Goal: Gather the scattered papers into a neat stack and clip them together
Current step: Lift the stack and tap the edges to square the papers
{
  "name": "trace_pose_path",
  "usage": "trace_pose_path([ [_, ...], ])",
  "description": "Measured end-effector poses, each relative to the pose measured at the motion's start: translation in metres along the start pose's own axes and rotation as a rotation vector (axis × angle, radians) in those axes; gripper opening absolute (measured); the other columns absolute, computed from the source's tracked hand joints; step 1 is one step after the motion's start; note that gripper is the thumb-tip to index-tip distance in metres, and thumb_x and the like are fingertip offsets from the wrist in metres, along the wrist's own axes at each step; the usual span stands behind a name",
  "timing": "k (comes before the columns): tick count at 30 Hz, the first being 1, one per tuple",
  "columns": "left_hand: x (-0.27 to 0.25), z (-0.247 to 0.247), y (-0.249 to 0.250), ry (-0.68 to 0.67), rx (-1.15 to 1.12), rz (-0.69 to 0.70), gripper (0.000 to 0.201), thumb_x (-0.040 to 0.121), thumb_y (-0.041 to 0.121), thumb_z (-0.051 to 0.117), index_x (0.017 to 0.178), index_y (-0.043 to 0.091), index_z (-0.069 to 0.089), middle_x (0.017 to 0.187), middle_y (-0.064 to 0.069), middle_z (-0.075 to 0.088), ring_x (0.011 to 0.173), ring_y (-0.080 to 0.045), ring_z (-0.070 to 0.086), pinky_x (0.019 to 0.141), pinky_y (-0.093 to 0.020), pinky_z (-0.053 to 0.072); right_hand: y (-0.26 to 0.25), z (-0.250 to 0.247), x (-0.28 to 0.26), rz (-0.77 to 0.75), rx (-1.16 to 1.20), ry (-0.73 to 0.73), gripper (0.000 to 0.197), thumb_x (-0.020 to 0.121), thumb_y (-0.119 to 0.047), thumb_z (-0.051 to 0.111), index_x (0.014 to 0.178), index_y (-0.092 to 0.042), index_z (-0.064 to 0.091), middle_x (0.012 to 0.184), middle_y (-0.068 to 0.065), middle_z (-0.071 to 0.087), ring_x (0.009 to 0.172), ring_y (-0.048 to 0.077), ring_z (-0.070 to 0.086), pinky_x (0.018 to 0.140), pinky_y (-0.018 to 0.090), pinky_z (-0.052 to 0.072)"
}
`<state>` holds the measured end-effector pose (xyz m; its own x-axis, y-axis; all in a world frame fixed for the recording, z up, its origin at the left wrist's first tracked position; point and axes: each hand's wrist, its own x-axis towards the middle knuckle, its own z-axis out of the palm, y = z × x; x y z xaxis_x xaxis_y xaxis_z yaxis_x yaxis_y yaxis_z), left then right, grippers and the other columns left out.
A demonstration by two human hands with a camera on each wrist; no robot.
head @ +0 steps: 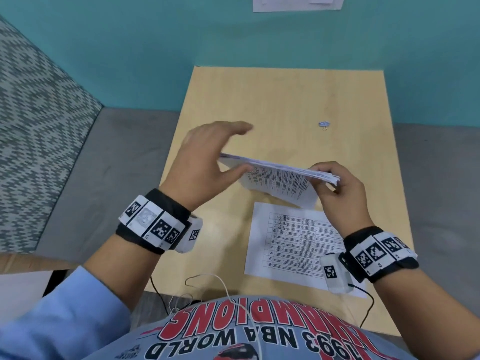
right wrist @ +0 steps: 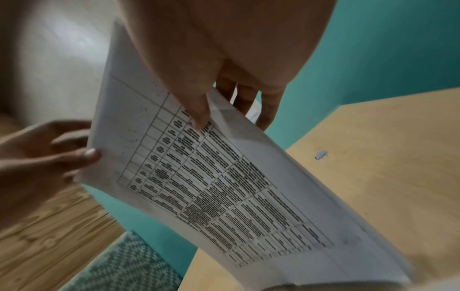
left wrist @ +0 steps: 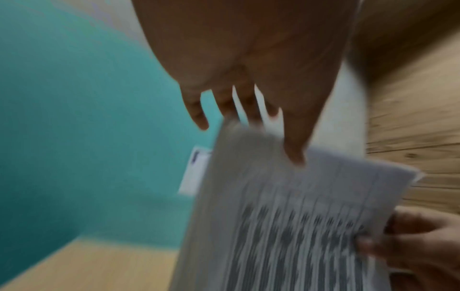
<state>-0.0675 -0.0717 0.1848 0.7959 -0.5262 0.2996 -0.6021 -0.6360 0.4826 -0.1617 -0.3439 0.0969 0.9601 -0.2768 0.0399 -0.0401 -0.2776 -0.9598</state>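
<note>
My right hand [head: 330,179] grips the right end of a stack of printed papers [head: 280,178], thumb on the near face and fingers behind [right wrist: 224,116]. The stack is held tilted on edge above the wooden table [head: 285,94]. My left hand [head: 246,146] is at the stack's left end with straight fingers spread over it; its thumb [left wrist: 296,153] touches the printed face. One more printed sheet [head: 291,245] lies flat on the table below the stack. A small binder clip [head: 324,124] lies alone farther back on the table, also seen in the right wrist view [right wrist: 321,155].
The table stands against a teal wall with a white notice [head: 298,2] pinned on it. A grey patterned couch [head: 39,113] is to the left. Thin cables [head: 207,279] cross the table's near edge by my body.
</note>
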Motion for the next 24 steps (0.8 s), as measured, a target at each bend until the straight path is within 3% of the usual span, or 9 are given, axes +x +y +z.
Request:
trace_pose_path([
  [3,0.015,-0.008,0.029,-0.375,0.278,0.063,0.052,0.088,0.049,0.073,0.137,0.039,0.06,0.128,0.015,0.071,0.115,-0.014,0.068,0.105,-0.045,0.047,-0.016,0.003,0.001,-0.111,-0.052,-0.069,0.035,0.089,0.012,0.063,0.101,-0.018,0.074,0.103,-0.005,0.075,0.103,0.014,0.068,0.082,0.033,0.055],
  [7,0.016,0.008,0.04,-0.503,0.359,-0.019,0.028,0.095,0.028,0.053,0.115,0.038,0.07,0.106,0.008,0.075,0.094,-0.025,0.069,0.066,-0.033,0.048,-0.033,0.008,0.001,-0.175,-0.093,-0.098,0.022,0.091,0.003,0.07,0.099,-0.017,0.075,0.099,-0.008,0.075,0.099,0.007,0.068,0.089,0.022,0.051],
  [9,0.014,0.007,0.031,-0.433,0.299,-0.026,0.029,0.092,0.024,0.049,0.104,0.032,0.073,0.088,0.006,0.074,0.079,-0.024,0.065,0.059,-0.033,0.049,-0.026,-0.001,0.001,-0.126,-0.122,-0.064,0.015,0.091,-0.011,0.076,0.1,-0.022,0.073,0.099,-0.009,0.075,0.098,0.006,0.068,0.089,0.02,0.051],
  [12,0.007,0.002,-0.002,-0.309,-0.059,-0.201,0.027,0.1,0.023,0.062,0.075,0.016,0.068,0.058,0.002,0.05,0.058,-0.015,0.039,0.057,-0.031,0.033,0.005,-0.034,0.004,0.109,-0.27,0.049,0.05,0.077,-0.036,0.09,0.119,-0.027,0.064,0.119,-0.009,0.068,0.109,0.01,0.062,0.095,0.026,0.048],
  [14,0.0,-0.005,-0.019,-0.26,-0.344,-0.396,0.024,0.098,0.026,0.075,0.078,0.012,0.075,0.066,-0.007,0.066,0.065,-0.014,0.054,0.065,-0.033,0.044,0.02,-0.053,0.004,0.263,-0.132,0.081,0.059,0.073,-0.035,0.093,0.123,-0.022,0.064,0.123,-0.008,0.071,0.114,0.012,0.065,0.097,0.031,0.052],
  [16,-0.009,-0.001,-0.033,-0.214,-0.596,-0.554,0.014,0.095,0.022,0.078,0.098,0.009,0.082,0.097,-0.005,0.083,0.091,-0.024,0.078,0.085,-0.041,0.061,0.024,-0.058,0.002,0.324,0.149,0.008,0.047,0.075,-0.026,0.088,0.117,-0.011,0.07,0.113,-0.007,0.079,0.108,0.011,0.073,0.09,0.028,0.057],
  [19,-0.022,0.017,-0.046,-0.088,-0.766,-0.619,0.016,0.092,0.02,0.082,0.107,0.017,0.081,0.118,-0.008,0.081,0.115,-0.033,0.075,0.101,-0.051,0.06,0.015,-0.054,0.002,0.302,0.254,-0.026,0.036,0.083,-0.015,0.082,0.116,-0.003,0.073,0.111,-0.001,0.081,0.103,0.015,0.076,0.087,0.029,0.061],
  [22,-0.029,0.035,-0.055,-0.006,-0.741,-0.593,0.02,0.092,0.017,0.081,0.094,0.037,0.084,0.102,0.017,0.083,0.098,-0.005,0.077,0.088,-0.028,0.06,0.009,-0.052,0.003,0.215,0.235,0.072,0.02,0.089,-0.009,0.078,0.108,-0.012,0.076,0.101,-0.014,0.081,0.092,0.003,0.077,0.078,0.018,0.059],
  [24,-0.035,0.05,-0.061,-0.04,-0.671,-0.585,0.022,0.093,0.016,0.079,0.094,0.037,0.08,0.09,0.028,0.079,0.087,0.008,0.072,0.077,-0.014,0.054,0.017,-0.048,0.001,0.162,0.163,0.083,0.019,0.09,-0.008,0.078,0.102,-0.023,0.076,0.095,-0.025,0.079,0.087,-0.004,0.073,0.076,0.011,0.054],
])
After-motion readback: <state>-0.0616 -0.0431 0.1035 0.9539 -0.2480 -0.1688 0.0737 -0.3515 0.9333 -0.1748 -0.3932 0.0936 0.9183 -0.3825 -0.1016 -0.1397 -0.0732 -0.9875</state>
